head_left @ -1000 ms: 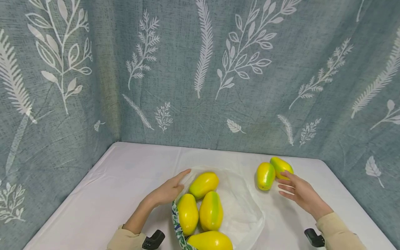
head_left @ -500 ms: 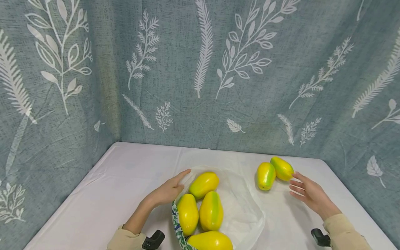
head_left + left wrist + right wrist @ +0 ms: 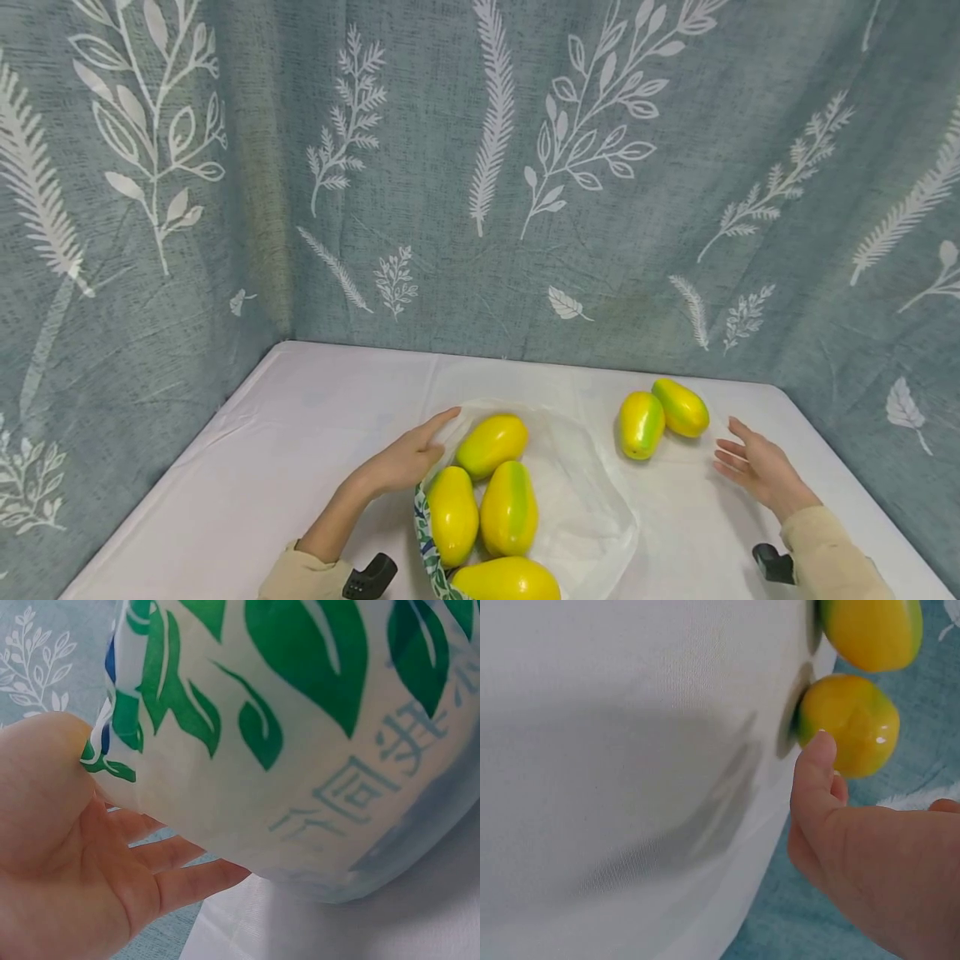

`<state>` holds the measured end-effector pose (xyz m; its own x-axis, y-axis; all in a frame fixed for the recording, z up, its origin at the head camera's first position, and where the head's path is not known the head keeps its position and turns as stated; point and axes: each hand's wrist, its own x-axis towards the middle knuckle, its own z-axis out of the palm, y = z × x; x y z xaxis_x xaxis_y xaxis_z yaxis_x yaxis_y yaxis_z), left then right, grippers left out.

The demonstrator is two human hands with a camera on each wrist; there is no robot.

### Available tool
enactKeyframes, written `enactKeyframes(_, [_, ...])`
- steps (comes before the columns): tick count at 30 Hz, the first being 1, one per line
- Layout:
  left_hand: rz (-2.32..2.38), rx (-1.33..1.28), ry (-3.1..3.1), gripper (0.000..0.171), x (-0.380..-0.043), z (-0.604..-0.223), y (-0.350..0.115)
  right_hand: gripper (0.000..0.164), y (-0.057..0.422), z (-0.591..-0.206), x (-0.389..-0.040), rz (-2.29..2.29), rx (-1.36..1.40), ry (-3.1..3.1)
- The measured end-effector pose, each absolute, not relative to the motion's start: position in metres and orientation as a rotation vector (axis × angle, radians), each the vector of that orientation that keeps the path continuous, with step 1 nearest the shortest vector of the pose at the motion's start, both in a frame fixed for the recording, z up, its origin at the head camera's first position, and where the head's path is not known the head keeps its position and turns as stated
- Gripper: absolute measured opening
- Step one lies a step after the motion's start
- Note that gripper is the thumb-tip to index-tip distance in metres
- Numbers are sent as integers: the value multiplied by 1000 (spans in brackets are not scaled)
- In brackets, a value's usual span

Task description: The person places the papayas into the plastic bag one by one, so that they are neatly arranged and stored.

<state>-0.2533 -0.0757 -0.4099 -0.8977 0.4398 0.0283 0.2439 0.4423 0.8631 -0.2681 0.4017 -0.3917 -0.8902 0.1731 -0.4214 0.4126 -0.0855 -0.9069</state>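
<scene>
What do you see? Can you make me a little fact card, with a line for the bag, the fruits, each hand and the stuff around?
bag: open at the top, green leaves on the outside
bag fruits: four, mostly yellow
table: white
table fruits: two, side by side, yellow and green
left hand: holds the bag's edge
right hand: holds nothing, beside the table fruits
curtain: blue-green with white leaves
</scene>
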Motion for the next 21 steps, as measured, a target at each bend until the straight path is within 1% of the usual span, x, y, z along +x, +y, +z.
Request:
enactKeyframes(6, [1438,601,2490,54,-253,-411,-76,83,406,-397,-276,-2068,644,2029])
enactKeyframes(13, [1427,621,2480,54,-254,-410,-77,82,407,-404,-285,-2093,696,2014])
enactKeyframes(21, [1420,618,2493,54,-254,-410,-76,86,400,-403,-302,-2112,717,2028])
